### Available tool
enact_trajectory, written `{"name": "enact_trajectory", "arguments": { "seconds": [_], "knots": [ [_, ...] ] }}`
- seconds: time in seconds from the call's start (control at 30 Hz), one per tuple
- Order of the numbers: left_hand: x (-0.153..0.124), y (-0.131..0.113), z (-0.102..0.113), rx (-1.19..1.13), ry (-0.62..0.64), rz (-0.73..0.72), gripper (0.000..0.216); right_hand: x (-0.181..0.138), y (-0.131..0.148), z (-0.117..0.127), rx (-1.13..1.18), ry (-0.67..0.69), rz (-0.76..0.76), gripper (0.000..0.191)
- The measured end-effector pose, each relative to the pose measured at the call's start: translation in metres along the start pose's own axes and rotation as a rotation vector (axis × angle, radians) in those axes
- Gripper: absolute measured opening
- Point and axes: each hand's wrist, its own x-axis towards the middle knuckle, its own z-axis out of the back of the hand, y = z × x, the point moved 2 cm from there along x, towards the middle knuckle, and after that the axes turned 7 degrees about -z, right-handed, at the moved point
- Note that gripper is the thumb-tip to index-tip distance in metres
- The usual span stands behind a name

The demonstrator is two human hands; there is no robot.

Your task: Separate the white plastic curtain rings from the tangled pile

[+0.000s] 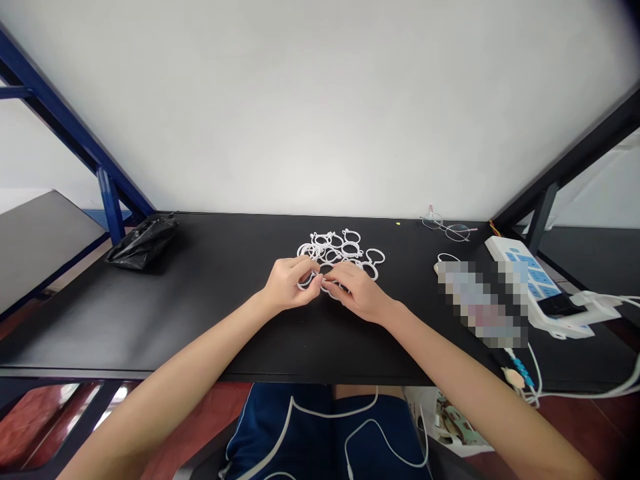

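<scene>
A heap of several white plastic rings [345,250] lies on the black table [210,293], just beyond my hands. My left hand [289,283] is closed, its fingers pinching a white ring [306,283] at the near edge of the heap. My right hand [356,291] is also closed, fingertips pinched on a white ring [330,287]. The fingertips of both hands meet in the middle, where the two rings touch.
A crumpled black plastic bag [143,241] lies at the table's back left. Eyeglasses [447,228] rest at the back right. A white power strip [537,283] with cables sits at the right edge, beside a blurred-out patch. Blue and black frame struts rise on either side.
</scene>
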Motion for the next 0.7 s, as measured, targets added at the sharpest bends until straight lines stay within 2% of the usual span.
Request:
{"name": "enact_trajectory", "arguments": {
  "seconds": [0.17, 0.3, 0.53, 0.7],
  "knots": [
    [-0.003, 0.000, -0.001, -0.065, 0.005, -0.019, 0.034, 0.000, 0.002, -0.003, -0.113, 0.055, 0.098, 0.027],
    [-0.006, -0.001, 0.000, -0.142, -0.053, -0.012, 0.045, -0.001, 0.007, -0.007, -0.123, 0.059, 0.116, 0.028],
    [-0.009, -0.007, -0.003, -0.223, -0.134, 0.082, 0.054, -0.003, 0.013, -0.011, -0.074, 0.020, 0.127, 0.026],
    [-0.009, -0.011, -0.003, -0.255, -0.158, 0.098, 0.055, -0.005, 0.015, -0.013, -0.051, 0.011, 0.145, 0.026]
  ]
}}
